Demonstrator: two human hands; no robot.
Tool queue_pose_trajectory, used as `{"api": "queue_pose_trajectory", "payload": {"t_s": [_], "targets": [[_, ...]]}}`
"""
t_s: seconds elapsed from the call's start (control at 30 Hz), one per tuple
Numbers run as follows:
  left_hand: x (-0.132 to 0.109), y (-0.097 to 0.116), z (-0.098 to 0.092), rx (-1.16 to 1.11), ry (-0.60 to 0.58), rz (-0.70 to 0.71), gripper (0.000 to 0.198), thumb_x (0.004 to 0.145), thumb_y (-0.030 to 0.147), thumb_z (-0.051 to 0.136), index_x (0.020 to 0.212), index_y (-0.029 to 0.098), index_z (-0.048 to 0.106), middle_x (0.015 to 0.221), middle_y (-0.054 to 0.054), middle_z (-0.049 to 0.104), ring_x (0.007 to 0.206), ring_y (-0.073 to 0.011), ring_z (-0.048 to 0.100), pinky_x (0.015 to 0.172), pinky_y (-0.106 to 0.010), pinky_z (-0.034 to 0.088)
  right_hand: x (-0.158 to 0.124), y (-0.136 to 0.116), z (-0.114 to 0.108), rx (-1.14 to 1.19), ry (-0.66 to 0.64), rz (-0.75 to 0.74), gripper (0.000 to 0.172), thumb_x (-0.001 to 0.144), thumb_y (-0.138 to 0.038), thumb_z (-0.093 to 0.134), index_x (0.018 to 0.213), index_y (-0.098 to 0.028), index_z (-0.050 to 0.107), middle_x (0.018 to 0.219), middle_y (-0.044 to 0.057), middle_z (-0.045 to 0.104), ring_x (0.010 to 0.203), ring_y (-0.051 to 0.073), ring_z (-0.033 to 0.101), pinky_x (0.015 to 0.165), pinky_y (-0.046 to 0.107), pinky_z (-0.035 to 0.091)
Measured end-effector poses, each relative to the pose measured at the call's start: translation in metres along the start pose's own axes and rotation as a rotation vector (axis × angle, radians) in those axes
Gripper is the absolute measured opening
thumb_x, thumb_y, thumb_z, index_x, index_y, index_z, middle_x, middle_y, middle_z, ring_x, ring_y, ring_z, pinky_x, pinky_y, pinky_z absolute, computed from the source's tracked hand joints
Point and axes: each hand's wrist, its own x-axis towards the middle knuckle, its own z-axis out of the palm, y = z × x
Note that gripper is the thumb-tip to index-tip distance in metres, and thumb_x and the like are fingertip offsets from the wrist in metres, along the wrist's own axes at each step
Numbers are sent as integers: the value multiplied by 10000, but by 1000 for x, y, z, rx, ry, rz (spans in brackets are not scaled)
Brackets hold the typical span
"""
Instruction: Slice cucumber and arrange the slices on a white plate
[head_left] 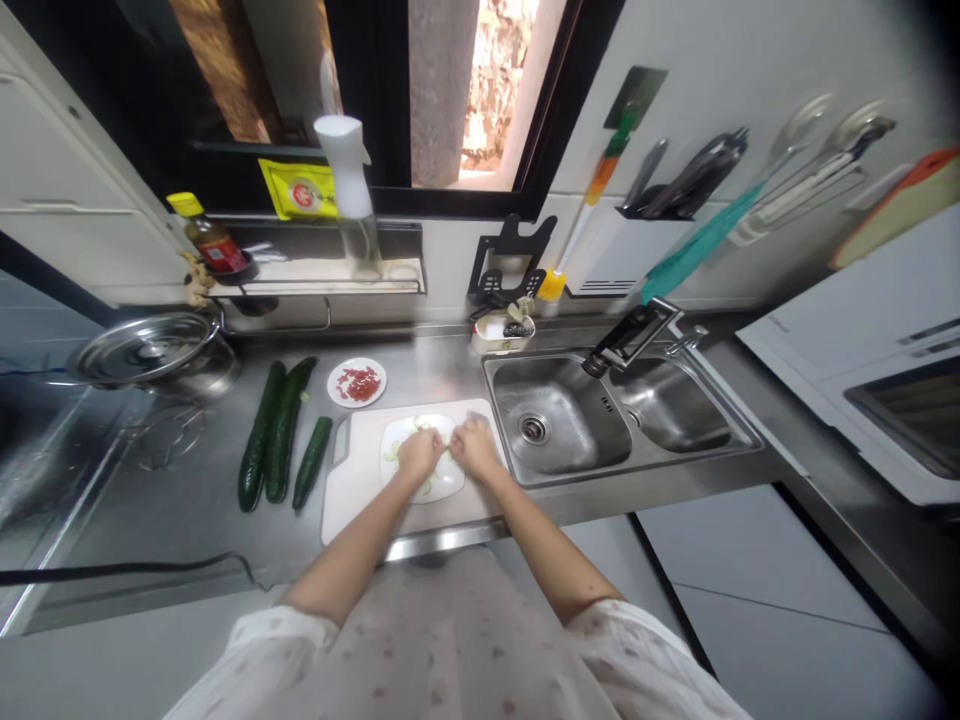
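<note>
My left hand (420, 456) and my right hand (474, 447) are close together over a white plate (446, 487), fingers bent inward and pinched. A small pale green bit, which looks like a cucumber slice (448, 440), shows between them; the fingers hide most of it. More thin pale green slices (391, 450) lie spread on the plate. Under the plate is a white cutting board (352, 500) with a grey handle at its left. Left of the board lie two long dark green cucumbers (274, 435) and a shorter cucumber piece (311, 462).
A small plate of chopped red bits (358, 383) sits behind the board. To the right is a double steel sink (562, 450) with a black faucet (626, 338). A lidded pot (161, 360) stands at left. A shelf (322, 285) holds bottles; a black cable (127, 570) crosses the front left.
</note>
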Motion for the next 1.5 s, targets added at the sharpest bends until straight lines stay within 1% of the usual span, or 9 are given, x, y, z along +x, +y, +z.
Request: {"api": "queue_pose_trajectory", "payload": {"t_s": [0.17,0.5,0.7,0.8,0.97,1.07,1.17,1.3,1.5], "targets": [[0,-2,-1,-16,37,-16,216,911,319,477,941,229,672,965,-63,701,929,-203,643,753,-274,426,0,2,-5,36,16,30,201,861,-242,538,957,-180,703,1095,121,611,1162,267,385,993,371,225],[0,1,0,-6,-2,-17,201,885,380,542,934,227,663,987,-58,694,930,-194,631,750,-263,422,2,-9,-5,-7,-43,18,238,862,-258,550,1032,-165,689,1114,139,603,1155,274,388,1013,403,187],[-1,1,-2,0,7,-21,183,890,346,533,934,224,661,987,-63,695,947,-202,633,765,-271,424,2,-9,-5,-20,-39,5,230,860,-242,545,1018,-159,691,1085,139,613,1140,275,399,1004,402,194],[-2,2,-3,-17,24,-24,181,889,325,527,943,225,668,996,-60,698,957,-203,632,767,-268,421,1,-8,-8,0,-6,5,223,869,-238,525,1000,-159,687,1061,131,612,1120,266,402,993,388,209],[-6,-3,-12,-105,53,-40,175,868,319,544,955,243,676,959,-36,706,917,-187,634,733,-253,411,-4,-5,-17,90,119,11,198,882,-246,496,931,-170,672,999,104,606,1031,241,438,930,334,278],[-10,-14,-24,-184,86,-45,177,863,356,552,930,241,669,901,-15,704,843,-162,630,691,-236,401,-11,-4,-24,181,226,8,194,889,-245,476,908,-166,652,970,95,606,968,224,466,879,307,321],[-14,-29,-40,-244,151,-64,190,867,387,552,903,234,658,866,-3,699,802,-146,623,671,-222,394,-19,-6,-28,304,337,-24,206,895,-242,453,858,-174,644,922,84,615,964,222,485,873,306,343],[-11,-55,-61,-272,220,-154,180,860,371,567,929,234,661,900,-11,708,836,-152,630,686,-215,405,-30,-13,-26,417,366,-58,211,895,-276,463,808,-198,640,817,55,621,845,213,514,801,310,375],[15,-106,-86,-299,341,-303,221,867,385,557,1007,251,663,987,-19,717,898,-168,642,741,-217,430,-37,-22,-25,489,391,-91,215,902,-285,468,798,-207,639,828,56,643,847,207,530,790,308,395]]}}
